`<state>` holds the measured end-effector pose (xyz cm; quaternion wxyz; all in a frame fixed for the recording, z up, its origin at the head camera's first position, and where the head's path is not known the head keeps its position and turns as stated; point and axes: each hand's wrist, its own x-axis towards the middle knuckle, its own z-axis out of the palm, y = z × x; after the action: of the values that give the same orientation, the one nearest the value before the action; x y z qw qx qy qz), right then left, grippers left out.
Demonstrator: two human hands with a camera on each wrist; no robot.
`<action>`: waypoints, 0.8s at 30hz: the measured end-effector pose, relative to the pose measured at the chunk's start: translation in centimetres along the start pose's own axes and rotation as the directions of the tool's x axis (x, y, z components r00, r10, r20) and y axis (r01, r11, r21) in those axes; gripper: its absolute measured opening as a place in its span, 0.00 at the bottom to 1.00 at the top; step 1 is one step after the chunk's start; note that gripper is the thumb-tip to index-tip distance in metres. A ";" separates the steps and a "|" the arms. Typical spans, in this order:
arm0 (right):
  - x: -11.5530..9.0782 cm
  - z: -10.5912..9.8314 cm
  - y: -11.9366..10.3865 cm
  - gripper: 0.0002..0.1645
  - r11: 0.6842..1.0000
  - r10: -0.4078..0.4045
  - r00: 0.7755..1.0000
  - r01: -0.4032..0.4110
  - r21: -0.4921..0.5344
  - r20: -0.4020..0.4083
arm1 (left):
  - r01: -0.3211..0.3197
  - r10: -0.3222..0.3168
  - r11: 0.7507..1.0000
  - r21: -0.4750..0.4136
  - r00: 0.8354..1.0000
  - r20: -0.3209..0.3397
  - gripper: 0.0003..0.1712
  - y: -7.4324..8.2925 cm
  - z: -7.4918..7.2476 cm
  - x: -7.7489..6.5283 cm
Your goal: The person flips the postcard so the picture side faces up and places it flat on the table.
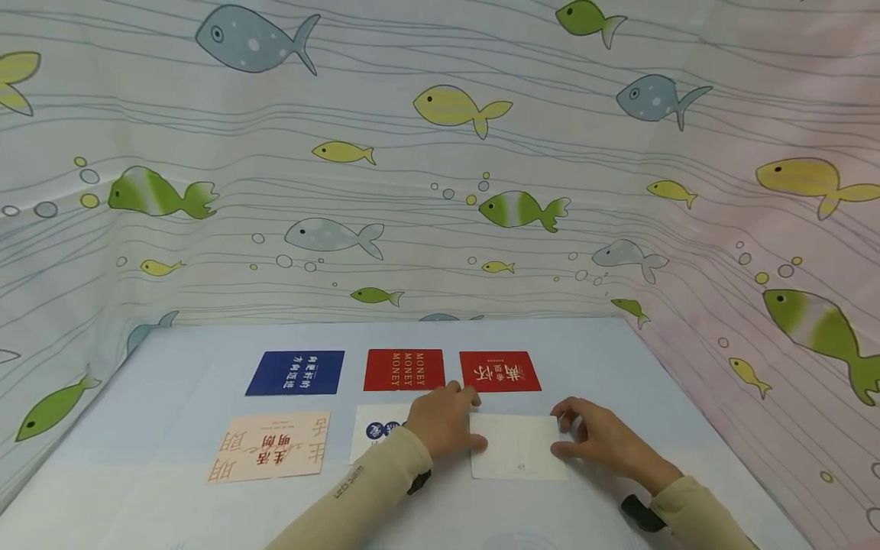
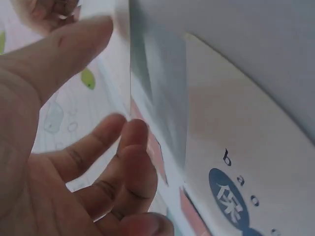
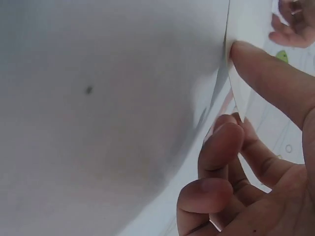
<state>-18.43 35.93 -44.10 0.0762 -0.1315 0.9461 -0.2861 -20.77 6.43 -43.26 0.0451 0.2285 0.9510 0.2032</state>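
Note:
A blank white card (image 1: 516, 447), with a small faint mark near its lower edge, is held by both hands. My left hand (image 1: 443, 418) is at its left edge; in the left wrist view the thumb (image 2: 74, 46) lies over the card's face and the curled fingertips (image 2: 135, 130) meet its far end. At the opposite edge, my right hand (image 1: 608, 439) pinches the card, its thumb (image 3: 270, 73) against the side and fingertips around a corner. Partly behind the left hand is a white card with blue circles (image 1: 367, 435).
Along the back lie a blue card (image 1: 296, 374), a red card lettered MONEY (image 1: 404, 370) and another red card (image 1: 500, 372). A peach card (image 1: 271, 447) is at front left. Fish-patterned cloth (image 1: 412, 176) surrounds the pale table (image 1: 172, 504).

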 end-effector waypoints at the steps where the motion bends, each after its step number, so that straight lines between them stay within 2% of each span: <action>1: 0.0 0.0 -0.1 0.31 1.000 0.007 1.000 -0.007 0.005 -0.003 | 0.017 -0.017 0.999 -0.039 1.000 -0.005 0.31 -0.1 -0.1 0.0; 6: -0.3 -0.2 -0.3 0.31 0.999 0.037 0.999 -0.037 0.022 -0.020 | 0.117 -0.122 0.967 -0.225 0.992 -0.009 0.26 -0.7 -0.1 0.0; 9: -0.7 -0.3 -0.1 0.31 0.999 0.035 0.999 -0.033 0.039 -0.032 | 0.157 -0.154 0.942 -0.296 0.988 0.033 0.22 -0.7 0.0 -0.2; 14: -1.0 -0.3 0.2 0.31 0.998 0.021 0.998 -0.017 0.062 -0.058 | 0.213 -0.173 0.862 -0.460 0.977 0.127 0.19 -0.4 0.2 -0.4; 17: -1.0 -0.3 0.2 0.31 0.998 0.015 0.998 -0.011 0.067 -0.068 | 0.219 -0.171 0.831 -0.511 0.975 0.140 0.17 -0.4 0.3 -0.3; 21: -0.8 -0.4 0.2 0.30 0.997 0.029 0.996 -0.024 0.069 -0.078 | 0.208 -0.167 0.814 -0.543 0.978 0.124 0.15 -0.3 0.3 -0.3; 24: -0.8 -0.5 0.3 0.30 0.987 0.082 0.995 -0.074 0.140 -0.051 | 0.199 -0.168 0.801 -0.564 0.980 0.107 0.13 -0.2 0.4 -0.3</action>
<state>-17.86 36.63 -43.79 0.0694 -0.0806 0.9302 -0.3513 -20.48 6.27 -43.73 0.1557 0.1164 0.8622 0.4678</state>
